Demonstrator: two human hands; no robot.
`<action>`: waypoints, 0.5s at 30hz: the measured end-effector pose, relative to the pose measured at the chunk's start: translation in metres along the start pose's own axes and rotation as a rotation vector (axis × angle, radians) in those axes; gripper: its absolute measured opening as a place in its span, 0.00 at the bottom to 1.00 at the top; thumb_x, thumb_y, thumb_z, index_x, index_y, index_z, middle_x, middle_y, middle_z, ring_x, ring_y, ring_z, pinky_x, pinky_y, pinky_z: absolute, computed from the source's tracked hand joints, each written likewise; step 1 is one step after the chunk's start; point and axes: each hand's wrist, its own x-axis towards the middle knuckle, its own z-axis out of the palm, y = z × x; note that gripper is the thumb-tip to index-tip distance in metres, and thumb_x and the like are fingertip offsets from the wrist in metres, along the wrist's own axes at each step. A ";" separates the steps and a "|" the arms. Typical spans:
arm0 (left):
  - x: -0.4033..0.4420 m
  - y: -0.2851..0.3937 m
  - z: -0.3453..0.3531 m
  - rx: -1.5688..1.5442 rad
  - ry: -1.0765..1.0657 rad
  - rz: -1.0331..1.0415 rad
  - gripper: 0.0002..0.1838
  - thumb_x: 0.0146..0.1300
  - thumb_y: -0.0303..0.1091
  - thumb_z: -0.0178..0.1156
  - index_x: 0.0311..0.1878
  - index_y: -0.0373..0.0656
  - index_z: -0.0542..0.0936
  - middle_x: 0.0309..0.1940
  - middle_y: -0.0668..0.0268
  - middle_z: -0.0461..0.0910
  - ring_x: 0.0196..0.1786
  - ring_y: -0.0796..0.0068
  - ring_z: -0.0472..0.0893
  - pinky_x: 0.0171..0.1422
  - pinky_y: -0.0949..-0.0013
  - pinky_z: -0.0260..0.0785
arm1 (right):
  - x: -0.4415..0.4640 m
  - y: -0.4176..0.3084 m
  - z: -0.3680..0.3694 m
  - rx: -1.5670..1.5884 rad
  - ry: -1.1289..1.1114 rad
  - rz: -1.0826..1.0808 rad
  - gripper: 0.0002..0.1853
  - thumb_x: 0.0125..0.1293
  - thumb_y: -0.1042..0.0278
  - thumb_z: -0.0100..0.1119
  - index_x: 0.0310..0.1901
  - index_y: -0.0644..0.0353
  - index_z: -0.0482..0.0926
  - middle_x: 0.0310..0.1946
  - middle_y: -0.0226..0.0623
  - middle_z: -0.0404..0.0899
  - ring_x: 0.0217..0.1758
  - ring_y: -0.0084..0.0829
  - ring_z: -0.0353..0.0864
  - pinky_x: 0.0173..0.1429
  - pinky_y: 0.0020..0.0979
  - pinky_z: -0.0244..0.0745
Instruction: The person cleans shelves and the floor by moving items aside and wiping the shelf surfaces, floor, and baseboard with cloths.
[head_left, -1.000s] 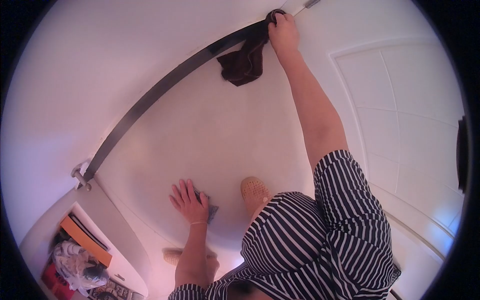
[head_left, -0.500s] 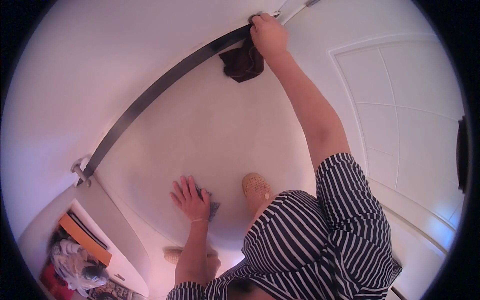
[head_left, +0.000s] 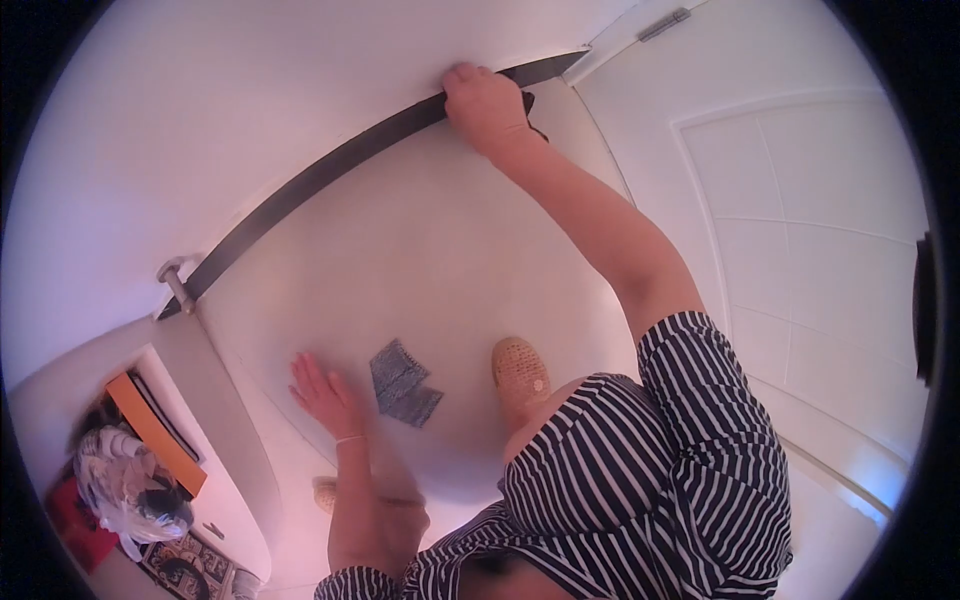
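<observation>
Right grip point(head_left: 487, 108) clamps dark cloth point(head_left: 528, 103), left grip point(head_left: 328, 396) is spread, and a cabinet point(head_left: 232, 420) holds a plastic bag point(head_left: 122, 486).

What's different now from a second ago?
The right hand has slid left along the long dark grey skirting strip, hiding most of the dark brown cloth. The left hand has moved left, away from the grey textured cloth, now uncovered on the pale floor. The tan woven shoe stays about where it was.

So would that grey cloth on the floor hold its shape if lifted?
Probably not: the grey cloth has a fabric-like texture, so it would likely droop. It looks small and thin, so probably light. Lying flat, it seems unlikely to roll.
</observation>
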 end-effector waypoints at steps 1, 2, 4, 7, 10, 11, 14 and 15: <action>0.003 -0.008 0.002 -0.007 0.013 -0.005 0.29 0.73 0.44 0.46 0.74 0.44 0.65 0.75 0.60 0.62 0.79 0.59 0.58 0.81 0.44 0.38 | 0.005 -0.008 -0.001 -0.036 -0.014 -0.026 0.06 0.58 0.68 0.58 0.37 0.58 0.79 0.41 0.38 0.80 0.46 0.40 0.82 0.45 0.41 0.81; 0.002 -0.018 0.007 0.093 -0.025 0.022 0.29 0.72 0.43 0.47 0.74 0.44 0.65 0.75 0.60 0.62 0.79 0.60 0.58 0.82 0.44 0.37 | 0.007 -0.013 -0.007 -0.036 -0.006 -0.036 0.06 0.58 0.68 0.58 0.37 0.58 0.79 0.41 0.38 0.80 0.46 0.40 0.82 0.45 0.41 0.81; -0.001 -0.032 0.019 0.214 -0.050 0.031 0.30 0.72 0.43 0.48 0.74 0.45 0.65 0.75 0.59 0.63 0.79 0.61 0.58 0.82 0.44 0.37 | 0.008 -0.027 -0.016 -0.072 -0.080 -0.033 0.07 0.59 0.69 0.57 0.38 0.57 0.79 0.43 0.38 0.80 0.46 0.40 0.83 0.45 0.40 0.82; -0.004 -0.050 0.025 0.195 -0.016 0.085 0.29 0.71 0.40 0.45 0.75 0.46 0.63 0.77 0.62 0.59 0.80 0.63 0.55 0.82 0.44 0.36 | -0.006 -0.038 0.010 -0.052 -0.112 -0.034 0.08 0.62 0.68 0.55 0.42 0.57 0.80 0.45 0.38 0.79 0.48 0.40 0.83 0.47 0.44 0.82; -0.002 -0.054 0.028 0.237 0.046 0.109 0.30 0.69 0.38 0.49 0.74 0.49 0.66 0.75 0.67 0.63 0.79 0.66 0.57 0.83 0.47 0.38 | -0.020 -0.066 0.012 -0.020 -0.053 -0.147 0.08 0.62 0.69 0.56 0.42 0.58 0.79 0.43 0.38 0.79 0.47 0.40 0.83 0.47 0.40 0.82; -0.002 -0.053 0.026 0.262 0.050 0.097 0.30 0.69 0.38 0.49 0.74 0.49 0.66 0.75 0.67 0.63 0.79 0.66 0.57 0.83 0.47 0.38 | -0.023 -0.076 0.010 -0.016 -0.070 -0.172 0.08 0.61 0.72 0.57 0.42 0.59 0.79 0.43 0.39 0.79 0.48 0.39 0.83 0.47 0.40 0.82; 0.000 -0.053 0.023 0.237 0.044 0.072 0.29 0.69 0.39 0.49 0.74 0.50 0.66 0.75 0.68 0.63 0.79 0.67 0.58 0.82 0.46 0.39 | -0.018 -0.108 0.020 -0.022 -0.051 -0.254 0.08 0.59 0.74 0.59 0.40 0.61 0.79 0.43 0.41 0.79 0.48 0.39 0.83 0.47 0.38 0.83; 0.000 -0.057 0.024 0.245 0.041 0.072 0.29 0.69 0.39 0.49 0.74 0.50 0.66 0.75 0.69 0.63 0.79 0.67 0.58 0.82 0.46 0.40 | -0.015 -0.121 0.020 -0.006 -0.045 -0.246 0.08 0.59 0.74 0.59 0.40 0.61 0.79 0.42 0.41 0.79 0.47 0.39 0.84 0.47 0.38 0.83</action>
